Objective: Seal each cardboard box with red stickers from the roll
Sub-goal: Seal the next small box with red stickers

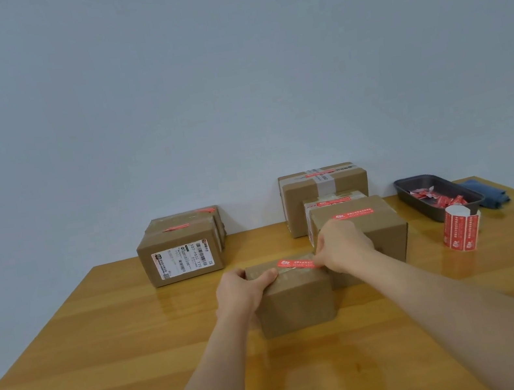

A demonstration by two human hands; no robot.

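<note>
Near box (292, 295) at worktop (103, 342) centre: left hand (241, 290) grips its left top edge, right hand (343, 245) fingers pinch the red sticker (296, 264) end, laying it across the seam; five other boxes apparently already stickered; sticker roll (461, 231) stands right.
</note>
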